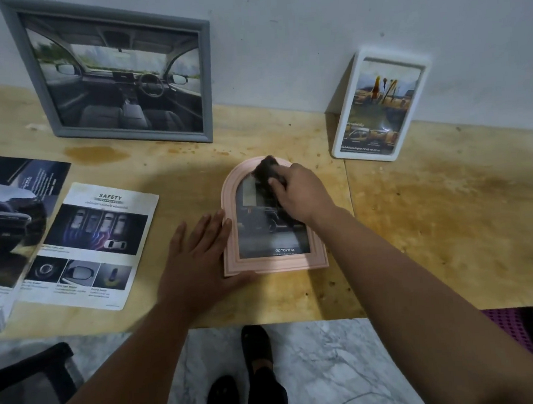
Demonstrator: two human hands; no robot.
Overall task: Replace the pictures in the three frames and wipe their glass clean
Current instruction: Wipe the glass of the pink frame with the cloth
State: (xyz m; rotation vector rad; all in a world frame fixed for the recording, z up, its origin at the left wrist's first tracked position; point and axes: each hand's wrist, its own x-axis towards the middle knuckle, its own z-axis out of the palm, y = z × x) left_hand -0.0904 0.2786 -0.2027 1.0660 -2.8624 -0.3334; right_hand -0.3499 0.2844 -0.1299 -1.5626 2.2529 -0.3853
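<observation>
Your right hand curls its fingers round a dark cloth and presses it on the glass near the arched top of the pink frame. That frame lies flat on the wooden table, straight ahead of you, with a Toyota car picture showing under the glass. Your left hand lies flat with fingers spread and straight, its fingertips against the frame's left edge and its thumb along the lower left corner. Leaning on the wall behind are the grey frame, showing a car interior, to the left, and the white frame to the right. Left of your left hand lies a safety leaflet, beside a car brochure.
</observation>
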